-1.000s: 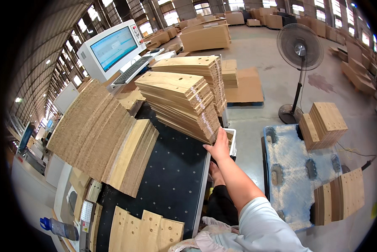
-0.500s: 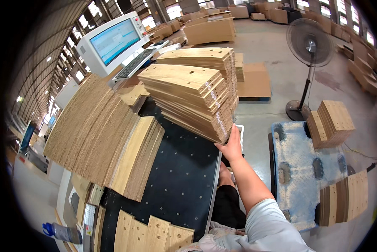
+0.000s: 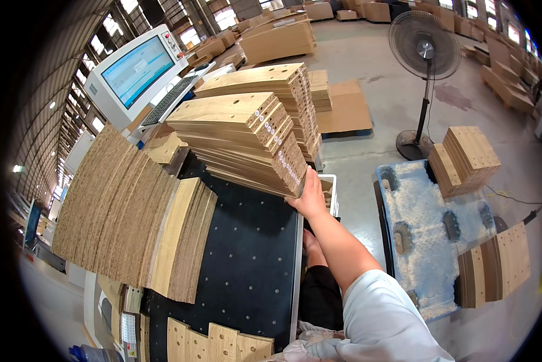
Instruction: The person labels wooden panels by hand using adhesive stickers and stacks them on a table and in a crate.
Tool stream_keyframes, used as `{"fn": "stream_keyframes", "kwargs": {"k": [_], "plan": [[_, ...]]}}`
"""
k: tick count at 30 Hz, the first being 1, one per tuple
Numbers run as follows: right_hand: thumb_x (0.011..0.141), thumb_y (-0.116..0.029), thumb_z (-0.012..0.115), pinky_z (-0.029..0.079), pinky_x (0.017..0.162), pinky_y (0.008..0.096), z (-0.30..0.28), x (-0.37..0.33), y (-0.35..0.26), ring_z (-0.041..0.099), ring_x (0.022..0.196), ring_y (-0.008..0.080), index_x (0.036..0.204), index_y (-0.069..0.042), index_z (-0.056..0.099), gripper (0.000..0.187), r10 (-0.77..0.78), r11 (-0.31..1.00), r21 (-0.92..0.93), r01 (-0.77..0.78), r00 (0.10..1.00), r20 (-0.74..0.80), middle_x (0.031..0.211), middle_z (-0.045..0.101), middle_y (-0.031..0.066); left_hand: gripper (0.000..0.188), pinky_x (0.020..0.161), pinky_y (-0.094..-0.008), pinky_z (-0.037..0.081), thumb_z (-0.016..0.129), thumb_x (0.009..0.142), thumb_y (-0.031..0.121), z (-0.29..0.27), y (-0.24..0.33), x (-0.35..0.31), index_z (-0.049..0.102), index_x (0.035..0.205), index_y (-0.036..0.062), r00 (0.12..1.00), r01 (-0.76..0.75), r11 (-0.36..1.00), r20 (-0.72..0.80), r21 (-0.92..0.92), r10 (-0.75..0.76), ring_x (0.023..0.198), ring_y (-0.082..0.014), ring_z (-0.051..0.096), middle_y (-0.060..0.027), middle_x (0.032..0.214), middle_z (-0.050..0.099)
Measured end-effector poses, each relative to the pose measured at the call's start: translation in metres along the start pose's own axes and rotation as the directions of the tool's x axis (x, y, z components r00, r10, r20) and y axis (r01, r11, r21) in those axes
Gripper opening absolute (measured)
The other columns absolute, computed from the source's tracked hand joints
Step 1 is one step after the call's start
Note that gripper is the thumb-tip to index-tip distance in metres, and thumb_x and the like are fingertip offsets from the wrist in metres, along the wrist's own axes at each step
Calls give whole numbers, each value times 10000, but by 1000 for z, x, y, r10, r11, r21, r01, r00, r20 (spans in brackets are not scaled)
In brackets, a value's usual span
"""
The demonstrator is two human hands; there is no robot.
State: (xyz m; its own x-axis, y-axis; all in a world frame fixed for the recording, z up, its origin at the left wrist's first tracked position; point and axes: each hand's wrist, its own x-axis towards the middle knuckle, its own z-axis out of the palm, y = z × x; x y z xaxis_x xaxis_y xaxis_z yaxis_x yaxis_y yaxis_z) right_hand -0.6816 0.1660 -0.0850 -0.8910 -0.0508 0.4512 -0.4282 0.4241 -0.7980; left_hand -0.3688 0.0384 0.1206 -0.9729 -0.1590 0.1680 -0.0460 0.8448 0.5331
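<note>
right hand [image 3: 307, 197]: spread wide, touching the lower corner of the front board stack [image 3: 253, 145]
black table [image 3: 250, 256]: beneath the front board stack
rear board stack [image 3: 304, 105]: just behind

Your right arm [image 3: 346, 256] comes in from five o'clock, its upper part in a loose, pale blue short cloth sleeve [image 3: 385, 314], the bare forearm slanting toward eleven. Your bare right hand [image 3: 310, 198] shows its back, fingers [image 3: 310, 175] extended close together toward twelve, thumb [image 3: 291, 201] spread toward nine. Below it, at six o'clock, your leg in black cloth trousers [image 3: 321, 295] shows bare skin [image 3: 314, 252], partly hidden.
</note>
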Motion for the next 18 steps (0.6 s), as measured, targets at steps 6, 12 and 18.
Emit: {"fn": "stream_keyframes", "kwargs": {"k": [6,12,18], "plan": [[545,-237,848,314,1060,406,13,22,1,315,1287,365,1399,-22,158,1119,51,999,-5,-51,998,41,1397,284,185,290,710,-454,468,625,812,327,0,1,-4,638,881,45,1000,27,1000,-11,10,-27,828,-345,571,-150,913,606],[605,-197,822,291,1073,399,17,20,-13,298,1307,362,1409,-11,166,1054,128,991,-38,-126,991,33,1417,272,203,279,711,-452,468,631,805,313,-2,1,-9,635,880,44,999,31,1000,-22,4,-31,825,-341,571,-147,909,605],[711,-196,744,225,1090,479,10,-49,-36,255,1337,341,1419,-58,207,899,-45,992,-114,54,996,83,1425,281,155,268,711,-449,468,638,799,299,-6,3,-21,632,878,43,999,23,1000,-38,-17,-24,822,-337,570,-145,904,605]]}}
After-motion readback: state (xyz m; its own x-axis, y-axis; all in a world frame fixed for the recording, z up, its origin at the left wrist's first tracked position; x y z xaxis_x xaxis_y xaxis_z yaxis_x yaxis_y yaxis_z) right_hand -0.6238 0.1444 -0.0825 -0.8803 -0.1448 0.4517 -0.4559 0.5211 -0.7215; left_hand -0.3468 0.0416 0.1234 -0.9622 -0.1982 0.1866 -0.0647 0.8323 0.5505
